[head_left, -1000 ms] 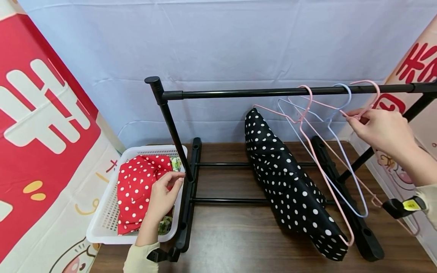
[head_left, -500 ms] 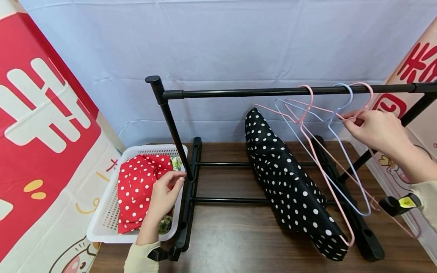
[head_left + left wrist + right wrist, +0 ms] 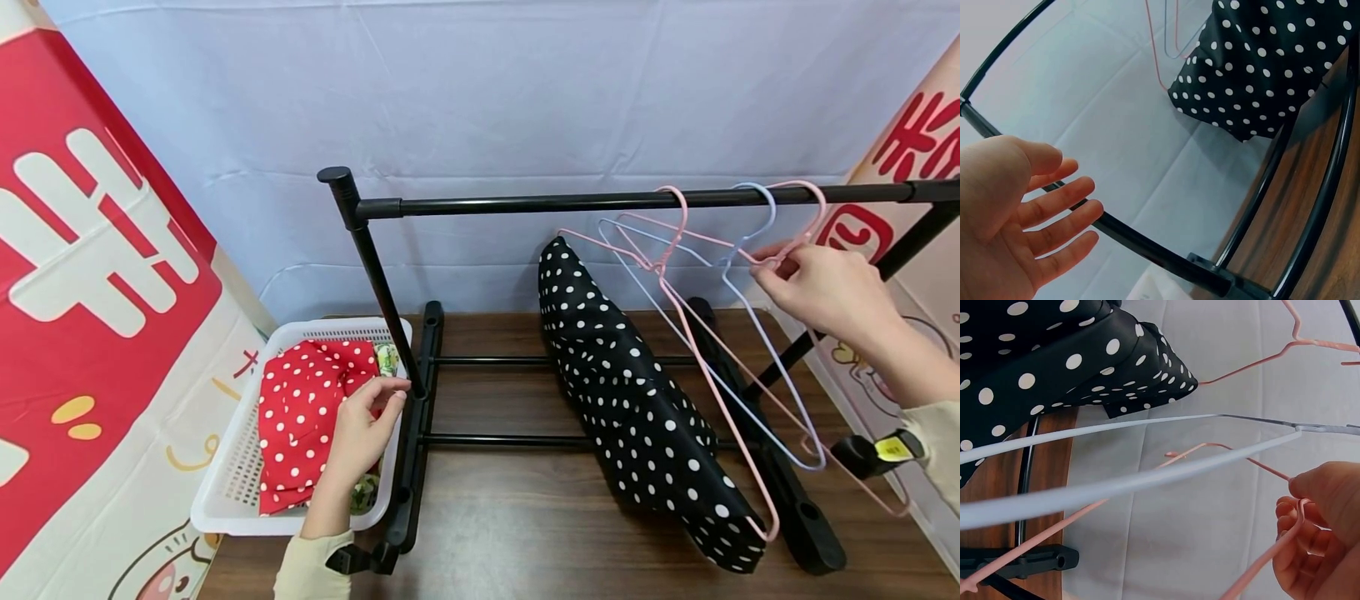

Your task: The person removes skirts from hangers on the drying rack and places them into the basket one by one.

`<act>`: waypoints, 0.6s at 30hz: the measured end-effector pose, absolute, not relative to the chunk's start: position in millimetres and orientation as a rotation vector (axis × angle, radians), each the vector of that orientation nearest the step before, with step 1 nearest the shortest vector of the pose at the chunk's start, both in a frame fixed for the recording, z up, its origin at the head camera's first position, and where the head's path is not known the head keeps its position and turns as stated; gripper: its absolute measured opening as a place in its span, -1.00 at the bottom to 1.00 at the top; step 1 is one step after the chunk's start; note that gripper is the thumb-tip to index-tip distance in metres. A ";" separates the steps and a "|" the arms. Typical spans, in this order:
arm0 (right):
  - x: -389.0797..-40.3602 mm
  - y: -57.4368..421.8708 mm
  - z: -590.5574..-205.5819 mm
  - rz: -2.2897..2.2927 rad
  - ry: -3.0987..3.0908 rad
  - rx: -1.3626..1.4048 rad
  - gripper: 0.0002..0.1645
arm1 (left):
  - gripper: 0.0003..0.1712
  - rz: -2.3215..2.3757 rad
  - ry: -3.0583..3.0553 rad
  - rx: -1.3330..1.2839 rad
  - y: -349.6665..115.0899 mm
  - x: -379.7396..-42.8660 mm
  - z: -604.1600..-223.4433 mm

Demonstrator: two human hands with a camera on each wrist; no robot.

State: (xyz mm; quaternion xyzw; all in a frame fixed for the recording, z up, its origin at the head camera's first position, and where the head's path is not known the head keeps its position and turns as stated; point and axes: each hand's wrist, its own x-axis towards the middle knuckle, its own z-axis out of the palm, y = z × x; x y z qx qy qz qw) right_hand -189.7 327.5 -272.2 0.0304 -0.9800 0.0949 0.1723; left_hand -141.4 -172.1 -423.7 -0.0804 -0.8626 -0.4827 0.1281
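Note:
With thumb and fingers my right hand pinches the neck of the rightmost pink hanger, whose hook is at the black rail. My left hand hangs loosely curled, holding nothing, above the basket's right side by the rack post; the left wrist view shows its fingers apart. Left of the held hanger, a light-blue hanger and another pink hanger hang on the rail. Black polka-dot cloth drapes from that left pink hanger. In the right wrist view, the light-blue hanger crosses in front.
A white basket at the left contains red polka-dot cloth and green-patterned cloth. The rack's black feet and crossbars stand over a brown wooden tabletop. A pale cloth backdrop hangs behind.
My right hand has shifted slightly left with the pink hanger, bringing its hook back at the rail. The bottom of the light-blue hanger has swung a little to the right. My left hand stays put.

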 end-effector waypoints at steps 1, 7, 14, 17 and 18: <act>-189.1 327.5 -272.4 0.267 -2.778 0.091 -0.57 | -0.81 -1.404 -2.507 -0.239 -172.4 -141.1 -423.7; -184.1 327.5 -271.2 0.251 -2.767 0.110 -0.61 | -0.81 -1.397 -2.500 -0.263 -175.4 -140.1 -424.7; -173.2 326.2 -262.9 0.247 -2.778 0.057 -0.66 | -0.80 -1.375 -2.497 -0.270 -179.8 -138.9 -421.3; -167.5 325.8 -258.1 0.214 -2.756 0.064 -0.70 | -0.80 -1.367 -2.488 -0.286 -180.6 -138.7 -418.9; -165.7 325.5 -256.6 0.202 -2.746 0.069 -0.71 | -0.80 -1.355 -2.485 -0.297 -181.0 -139.1 -418.6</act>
